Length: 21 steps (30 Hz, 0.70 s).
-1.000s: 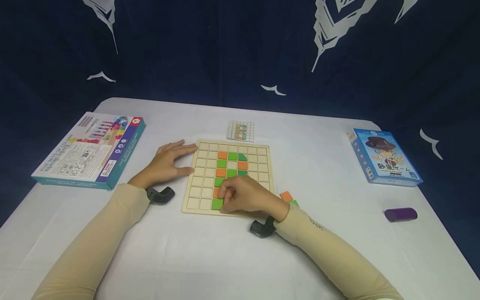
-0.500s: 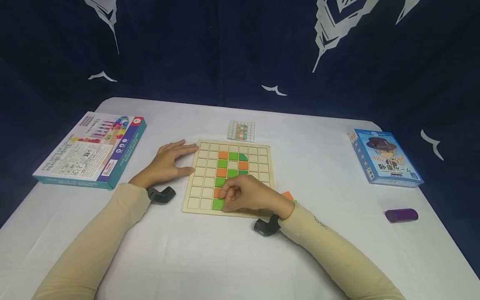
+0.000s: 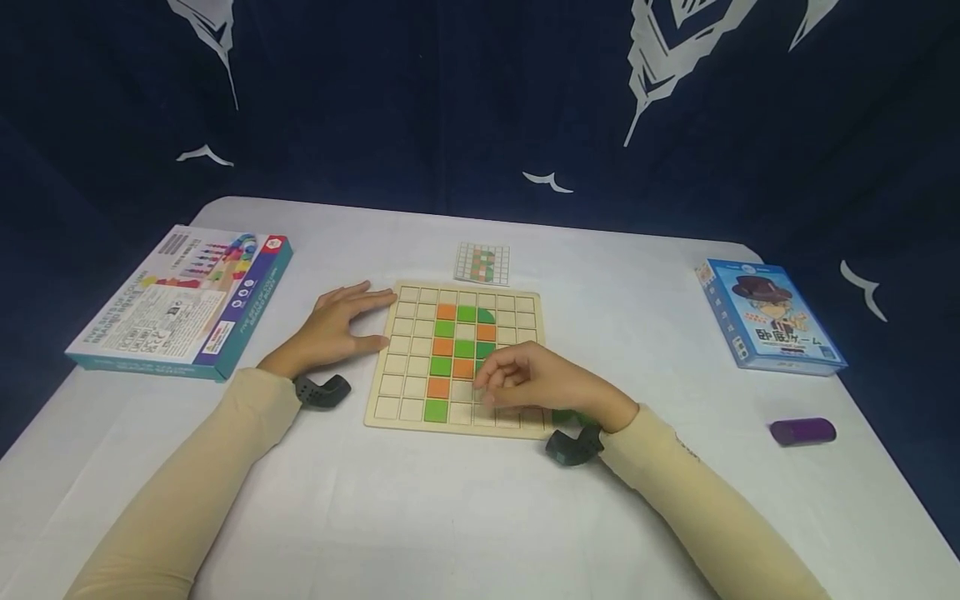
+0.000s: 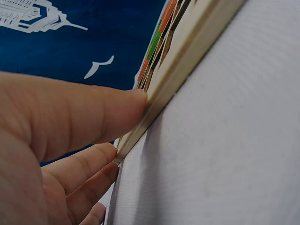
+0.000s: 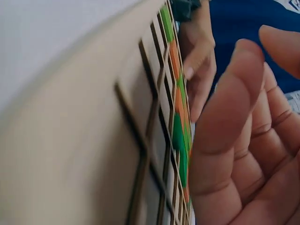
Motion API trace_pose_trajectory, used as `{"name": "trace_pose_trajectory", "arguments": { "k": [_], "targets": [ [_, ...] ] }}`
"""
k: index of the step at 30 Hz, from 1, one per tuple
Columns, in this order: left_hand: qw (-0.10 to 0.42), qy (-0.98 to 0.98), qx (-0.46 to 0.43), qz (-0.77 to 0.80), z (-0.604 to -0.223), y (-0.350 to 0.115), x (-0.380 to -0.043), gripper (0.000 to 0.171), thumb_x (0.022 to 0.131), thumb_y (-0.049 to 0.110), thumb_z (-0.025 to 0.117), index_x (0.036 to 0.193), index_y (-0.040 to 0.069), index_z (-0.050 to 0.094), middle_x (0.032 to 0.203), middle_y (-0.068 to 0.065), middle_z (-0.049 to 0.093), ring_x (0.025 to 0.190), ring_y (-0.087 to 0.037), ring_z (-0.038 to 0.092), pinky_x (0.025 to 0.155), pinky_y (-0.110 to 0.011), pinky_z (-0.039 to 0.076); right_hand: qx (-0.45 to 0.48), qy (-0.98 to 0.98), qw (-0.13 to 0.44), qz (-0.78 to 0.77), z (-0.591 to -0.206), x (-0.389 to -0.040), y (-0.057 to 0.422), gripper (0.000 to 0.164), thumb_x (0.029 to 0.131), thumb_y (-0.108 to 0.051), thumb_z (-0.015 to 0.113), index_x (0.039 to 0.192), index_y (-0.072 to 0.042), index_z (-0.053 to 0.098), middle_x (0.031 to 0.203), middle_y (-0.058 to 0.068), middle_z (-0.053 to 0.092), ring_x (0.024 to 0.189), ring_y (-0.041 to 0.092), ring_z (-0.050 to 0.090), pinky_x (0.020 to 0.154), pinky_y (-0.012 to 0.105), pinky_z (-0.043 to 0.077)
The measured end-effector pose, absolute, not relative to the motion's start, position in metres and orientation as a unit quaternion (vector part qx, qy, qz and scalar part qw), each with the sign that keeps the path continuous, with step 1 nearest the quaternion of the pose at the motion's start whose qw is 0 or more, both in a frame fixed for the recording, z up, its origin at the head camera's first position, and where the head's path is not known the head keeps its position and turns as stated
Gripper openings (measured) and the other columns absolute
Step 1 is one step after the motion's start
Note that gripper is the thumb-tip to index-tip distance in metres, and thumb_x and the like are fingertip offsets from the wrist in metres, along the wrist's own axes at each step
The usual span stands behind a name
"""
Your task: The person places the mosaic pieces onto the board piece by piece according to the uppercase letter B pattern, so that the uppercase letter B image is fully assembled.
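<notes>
A wooden grid board lies flat on the table, with orange, light green and dark green tiles set in its middle columns. The lowest light green tile sits in the bottom row. My left hand rests at the board's left edge, thumb and fingers extended; in the left wrist view, its thumb touches the wooden rim. Over the board's lower right part hovers my right hand, fingers loosely bent. In the right wrist view, nothing shows between its thumb and fingers. This hand hides some cells and part of a dark green tile.
Loose green tiles lie by the board's lower right corner, partly behind the right wrist. A small pattern card is beyond the board. A flat game box lies left; a blue box and purple cylinder lie right.
My right hand has moved right and slightly up from the lower left columns, uncovering an orange tile in the second tile column and bare cells below it. The left hand has stayed put.
</notes>
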<state>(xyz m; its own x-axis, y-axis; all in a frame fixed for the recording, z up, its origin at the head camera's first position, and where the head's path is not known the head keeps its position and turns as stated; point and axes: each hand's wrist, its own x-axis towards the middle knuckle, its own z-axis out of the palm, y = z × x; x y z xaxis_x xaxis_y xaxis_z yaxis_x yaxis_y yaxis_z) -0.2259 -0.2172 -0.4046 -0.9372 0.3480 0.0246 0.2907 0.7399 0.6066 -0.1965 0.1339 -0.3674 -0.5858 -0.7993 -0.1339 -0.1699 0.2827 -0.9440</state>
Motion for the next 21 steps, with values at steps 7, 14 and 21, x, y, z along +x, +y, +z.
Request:
{"name": "trace_pose_trajectory", "arguments": {
  "k": [7,14,21],
  "targets": [
    [0.047,0.932,0.169,0.318,-0.404,-0.217,-0.225,0.072,0.095,0.023,0.077,0.16,0.006,0.051,0.169,-0.014,0.045,0.164,-0.04,0.019,0.132,-0.06,0.002,-0.319,0.73,0.287,-0.533,-0.369,-0.201,0.166,0.018,0.098,0.006,0.069,0.113,0.015,0.069,0.084,0.004,0.068,0.061,0.01,0.052,0.056,0.022,0.046],
    [0.046,0.931,0.169,0.32,-0.405,-0.216,-0.225,0.072,0.095,0.023,0.077,0.16,0.006,0.051,0.169,-0.014,0.045,0.164,-0.04,0.019,0.132,-0.06,0.002,-0.306,0.741,0.261,-0.538,-0.373,-0.205,0.194,0.018,0.099,0.005,0.067,0.114,0.016,0.068,0.083,0.002,0.069,0.057,0.011,0.048,0.054,0.022,0.043],
    [0.043,0.931,0.173,0.319,-0.404,-0.216,-0.225,0.072,0.095,0.022,0.077,0.16,0.005,0.051,0.168,-0.014,0.045,0.164,-0.041,0.02,0.132,-0.061,0.002,-0.279,0.754,0.248,-0.54,-0.376,-0.209,0.217,0.019,0.1,0.005,0.065,0.115,0.017,0.067,0.082,0.003,0.067,0.06,0.013,0.049,0.055,0.025,0.042]
  ]
}}
